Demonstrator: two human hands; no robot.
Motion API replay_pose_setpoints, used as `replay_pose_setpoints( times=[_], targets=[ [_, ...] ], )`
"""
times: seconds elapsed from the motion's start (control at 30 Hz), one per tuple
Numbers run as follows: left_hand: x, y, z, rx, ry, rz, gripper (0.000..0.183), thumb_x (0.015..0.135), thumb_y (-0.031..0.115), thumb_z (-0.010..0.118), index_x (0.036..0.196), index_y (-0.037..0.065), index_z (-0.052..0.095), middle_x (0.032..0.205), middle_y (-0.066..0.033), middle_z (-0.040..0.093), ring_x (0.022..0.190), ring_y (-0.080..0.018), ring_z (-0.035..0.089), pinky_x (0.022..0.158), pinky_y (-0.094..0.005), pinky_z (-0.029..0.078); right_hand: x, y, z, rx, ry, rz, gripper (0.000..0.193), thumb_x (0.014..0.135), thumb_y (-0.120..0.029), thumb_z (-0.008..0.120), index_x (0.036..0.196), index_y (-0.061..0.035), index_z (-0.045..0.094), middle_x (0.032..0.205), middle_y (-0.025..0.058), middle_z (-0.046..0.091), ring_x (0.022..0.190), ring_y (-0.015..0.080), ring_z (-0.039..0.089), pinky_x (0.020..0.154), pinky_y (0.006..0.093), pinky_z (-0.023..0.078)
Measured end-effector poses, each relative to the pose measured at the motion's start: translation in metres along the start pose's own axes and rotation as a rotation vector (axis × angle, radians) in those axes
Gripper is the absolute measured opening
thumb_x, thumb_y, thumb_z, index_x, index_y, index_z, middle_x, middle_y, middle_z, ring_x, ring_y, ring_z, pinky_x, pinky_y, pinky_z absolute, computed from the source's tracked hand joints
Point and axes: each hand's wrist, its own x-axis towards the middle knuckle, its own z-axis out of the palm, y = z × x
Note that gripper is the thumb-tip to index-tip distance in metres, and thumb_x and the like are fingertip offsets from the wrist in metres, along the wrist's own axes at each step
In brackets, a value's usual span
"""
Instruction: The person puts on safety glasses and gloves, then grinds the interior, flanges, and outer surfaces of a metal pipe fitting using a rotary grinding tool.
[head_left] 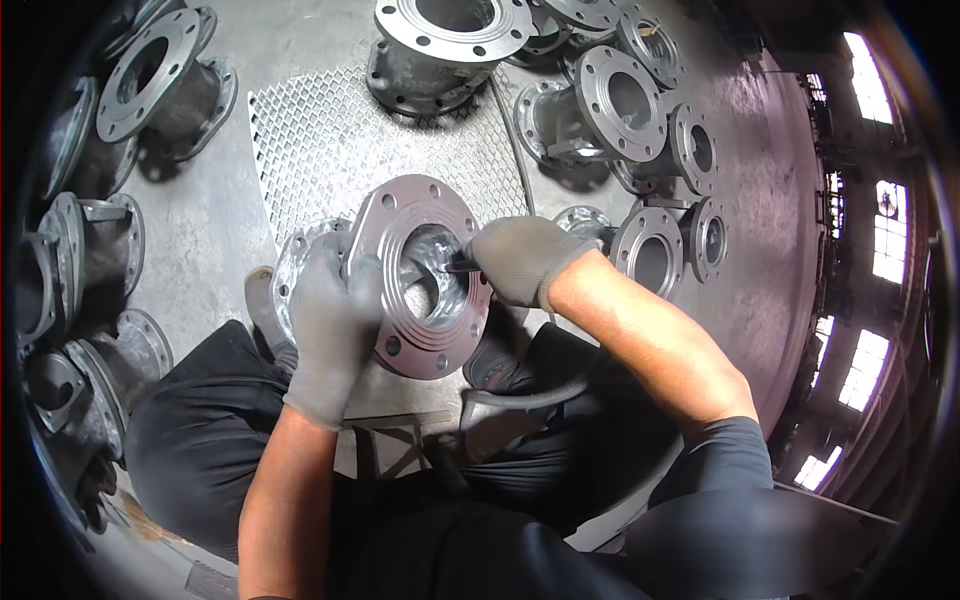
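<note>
A grey metal flanged pipe fitting [440, 350] stands between my legs, tilted so that its near round flange with bolt holes faces up toward me. Gripping the left side of it is my left hand [338, 315], in a grey work glove, its fingers closed near the flange's rim. At the right edge of the bore, my right hand [525, 262], gloved too, is closed around a dark, slim tool [461, 266]. The tool's tip points into the bore against the inner wall; the rest of it is hidden in my fist.
More flanged fittings stand on the grey floor to the left [150, 75], at the far side [455, 30] and to the right [620, 105]. A diamond-patterned mesh plate [330, 120] lies ahead of me. A grey hose [540, 398] curves past my right leg.
</note>
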Motion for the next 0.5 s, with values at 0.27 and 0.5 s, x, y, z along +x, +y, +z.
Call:
replay_pose_setpoints(
  times=[0.27,0.5],
  targets=[
    [0.054,0.004,-0.017,-0.026,0.103,-0.279,0.036,0.094,0.024,0.068,0.118,-0.003,0.071,0.096,-0.0158,0.075,0.087,-0.0219,0.070,0.083,-0.0350,0.054,0.000,0.026,-0.012,0.167,0.156,-0.010,0.023,0.090,-0.011,0.069,0.109,-0.0014,0.079,0.108,0.0244,0.077,0.106,0.0431,0.074,0.092,0.0504,0.059],
    [0.084,-0.011,-0.031,-0.093,0.158,-0.380,0.036,0.092,0.021,0.070,0.116,-0.005,0.072,0.095,-0.0129,0.074,0.082,-0.0171,0.066,0.077,-0.0314,0.053,0.037,0.041,-0.061,0.212,0.130,-0.084,0.025,0.081,-0.006,0.075,0.104,0.0019,0.080,0.106,0.0246,0.078,0.101,0.0413,0.077,0.087,0.0470,0.061]
  ],
)
